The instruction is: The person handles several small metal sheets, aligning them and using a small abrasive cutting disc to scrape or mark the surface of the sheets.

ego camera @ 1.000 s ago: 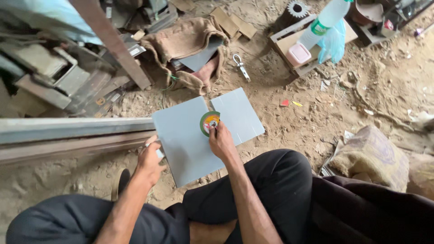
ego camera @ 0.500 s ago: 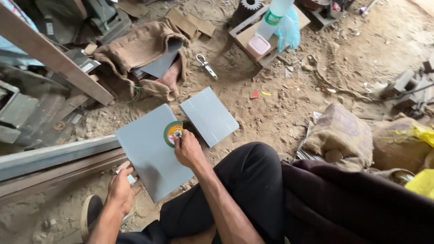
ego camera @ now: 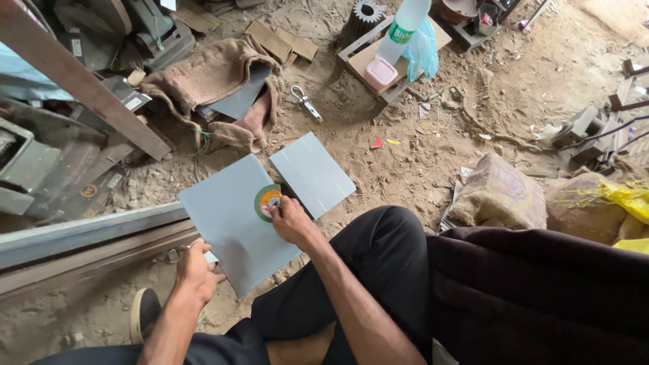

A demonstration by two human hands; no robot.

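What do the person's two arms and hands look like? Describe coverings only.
Both forearms are bare, with no sleeves in view. The left hand and right hand wear no gloves, and no watch or ring shows. Dark trousers cover the legs.

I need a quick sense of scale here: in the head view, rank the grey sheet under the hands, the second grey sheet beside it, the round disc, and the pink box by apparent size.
1. Grey sheet, held at its lower edge by the left hand.
2. Second grey sheet.
3 and 4. Round disc, partly covered by the right hand, and pink box: near alike, and the box lies farther off, so unranked.
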